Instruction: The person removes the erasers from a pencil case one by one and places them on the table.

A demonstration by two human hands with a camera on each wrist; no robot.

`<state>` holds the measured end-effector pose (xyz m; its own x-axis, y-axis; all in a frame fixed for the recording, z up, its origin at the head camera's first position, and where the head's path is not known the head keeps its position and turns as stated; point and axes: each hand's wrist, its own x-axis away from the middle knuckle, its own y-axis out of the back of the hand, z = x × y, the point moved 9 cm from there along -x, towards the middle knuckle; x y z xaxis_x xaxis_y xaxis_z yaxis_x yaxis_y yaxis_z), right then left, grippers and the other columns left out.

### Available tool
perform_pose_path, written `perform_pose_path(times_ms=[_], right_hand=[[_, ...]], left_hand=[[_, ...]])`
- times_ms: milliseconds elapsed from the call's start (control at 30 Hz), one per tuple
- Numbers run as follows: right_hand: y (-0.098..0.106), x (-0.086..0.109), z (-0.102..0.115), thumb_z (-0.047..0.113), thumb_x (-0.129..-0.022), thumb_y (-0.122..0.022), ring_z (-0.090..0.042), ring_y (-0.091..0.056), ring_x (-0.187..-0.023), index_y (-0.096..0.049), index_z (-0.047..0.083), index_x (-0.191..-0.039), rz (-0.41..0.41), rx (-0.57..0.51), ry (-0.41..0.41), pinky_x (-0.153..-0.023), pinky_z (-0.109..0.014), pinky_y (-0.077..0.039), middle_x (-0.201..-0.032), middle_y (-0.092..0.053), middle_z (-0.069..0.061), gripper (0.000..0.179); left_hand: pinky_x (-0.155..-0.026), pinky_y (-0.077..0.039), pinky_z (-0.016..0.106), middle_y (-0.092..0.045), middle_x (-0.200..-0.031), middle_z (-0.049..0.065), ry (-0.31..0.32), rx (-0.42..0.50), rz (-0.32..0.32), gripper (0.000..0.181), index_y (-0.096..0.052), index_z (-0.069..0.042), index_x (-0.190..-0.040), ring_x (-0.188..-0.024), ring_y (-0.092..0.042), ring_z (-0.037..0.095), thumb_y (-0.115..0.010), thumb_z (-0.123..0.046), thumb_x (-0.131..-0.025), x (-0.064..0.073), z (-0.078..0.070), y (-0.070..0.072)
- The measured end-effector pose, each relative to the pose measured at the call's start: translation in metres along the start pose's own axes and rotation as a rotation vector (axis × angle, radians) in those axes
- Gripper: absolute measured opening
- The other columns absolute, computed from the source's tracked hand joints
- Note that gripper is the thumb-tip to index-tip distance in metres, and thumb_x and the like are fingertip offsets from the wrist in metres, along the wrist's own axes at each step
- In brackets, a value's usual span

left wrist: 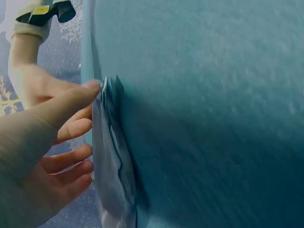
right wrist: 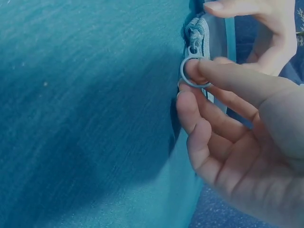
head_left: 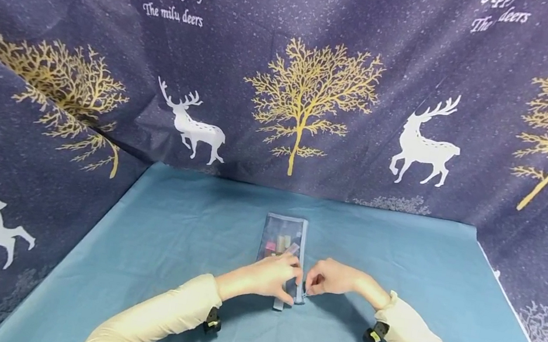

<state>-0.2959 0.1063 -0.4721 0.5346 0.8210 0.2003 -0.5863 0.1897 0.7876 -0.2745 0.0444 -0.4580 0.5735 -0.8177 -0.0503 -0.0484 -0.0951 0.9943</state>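
Observation:
A see-through zip pouch (head_left: 273, 225) lies on the blue cloth, its pale zipper strip (head_left: 304, 240) along the right side. Small pink and beige items (head_left: 284, 242) show inside or under its clear film. My left hand (head_left: 269, 274) rests over the pouch's near half with fingers spread, and its thumb (left wrist: 80, 97) touches the pouch's edge. At the zipper's near end, my right hand (head_left: 335, 277) pinches the ring-shaped zipper pull (right wrist: 183, 72) between thumb and forefinger. A knotted-looking end of the zipper tape (right wrist: 195, 29) sits just beyond the ring. The left fingertips are partly hidden.
Blue cloth (head_left: 191, 229) covers the table around the pouch. A dark backdrop (head_left: 248, 61) printed with deer and trees rises behind and at both sides. Each wrist wears a small black camera, one at the left cuff (head_left: 212, 321).

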Motion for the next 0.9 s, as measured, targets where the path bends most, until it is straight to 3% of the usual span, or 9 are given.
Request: perform_pose_path(times_ms=[200, 433, 667, 900], right_hand=[[0.0, -0.003, -0.001, 0.01, -0.084, -0.063, -0.005, -0.055, -0.054, -0.07, 0.017, -0.083, -0.002, -0.004, 0.016, -0.053, -0.017, -0.044, -0.07, -0.067, -0.001, 0.01], [0.001, -0.004, 0.002, 0.002, -0.084, -0.06, -0.016, -0.061, -0.056, -0.07, 0.017, -0.086, 0.009, -0.033, 0.039, -0.053, -0.018, -0.046, -0.078, -0.07, 0.001, 0.018], [0.0, -0.005, -0.001, -0.001, -0.086, -0.057, -0.011, -0.06, -0.055, -0.069, 0.013, -0.086, 0.016, -0.056, 0.005, -0.054, -0.019, -0.049, -0.076, -0.069, -0.002, 0.019], [0.003, -0.006, -0.004, 0.001, -0.083, -0.062, -0.016, -0.061, -0.054, -0.068, 0.012, -0.081, 0.0, -0.052, -0.05, -0.056, -0.019, -0.049, -0.071, -0.069, -0.002, 0.013]], left_hand=[[-0.062, -0.044, 0.014, -0.058, -0.098, -0.009, -0.048, -0.044, -0.005, 0.025, -0.063, -0.027, -0.092, -0.088, -0.052, 0.005, -0.075, -0.039, -0.073, 0.001, -0.011, -0.001], [-0.059, -0.044, 0.015, -0.06, -0.091, -0.012, -0.046, -0.068, 0.001, 0.026, -0.063, -0.028, -0.09, -0.085, -0.056, 0.003, -0.076, -0.038, -0.071, -0.001, -0.015, -0.001], [-0.051, -0.04, 0.013, -0.063, -0.071, -0.014, -0.094, -0.111, 0.0, 0.008, -0.065, -0.024, -0.075, -0.059, -0.053, -0.003, -0.073, -0.028, -0.076, -0.001, -0.021, 0.001], [-0.046, -0.032, 0.015, -0.05, -0.053, -0.013, -0.171, -0.161, -0.043, 0.025, -0.054, -0.023, -0.057, -0.049, -0.038, -0.001, -0.068, -0.02, -0.078, 0.002, -0.031, 0.007]])
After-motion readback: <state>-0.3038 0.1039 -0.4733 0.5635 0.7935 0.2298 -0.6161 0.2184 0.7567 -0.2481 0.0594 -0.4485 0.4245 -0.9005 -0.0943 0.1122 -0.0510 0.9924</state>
